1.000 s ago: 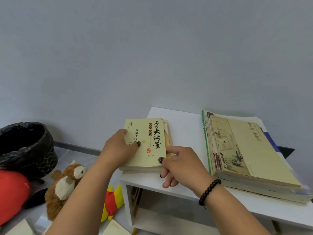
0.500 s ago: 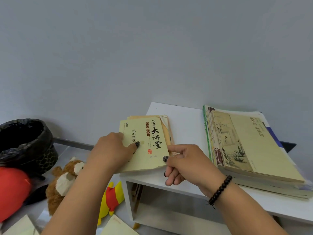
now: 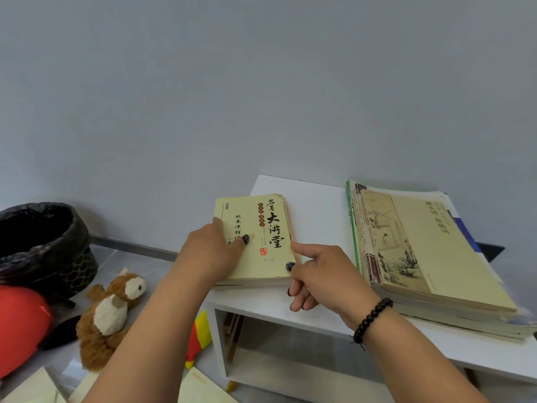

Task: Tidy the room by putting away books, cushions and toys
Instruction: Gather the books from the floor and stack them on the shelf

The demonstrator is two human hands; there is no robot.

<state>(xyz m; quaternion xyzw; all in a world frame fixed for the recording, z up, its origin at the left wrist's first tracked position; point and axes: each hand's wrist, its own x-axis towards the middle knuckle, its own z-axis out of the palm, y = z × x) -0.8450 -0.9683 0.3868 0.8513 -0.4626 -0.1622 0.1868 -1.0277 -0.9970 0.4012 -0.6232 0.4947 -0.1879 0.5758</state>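
Left hand (image 3: 213, 251) rests on yellow book (image 3: 263, 242), topping a small stack at the white shelf unit's (image 3: 316, 205) left front corner; right hand (image 3: 319, 274) touches its right edge. Bigger book pile (image 3: 430, 251) at right end. Plush dog (image 3: 112, 312) and black bin (image 3: 43, 245) on the floor, left.
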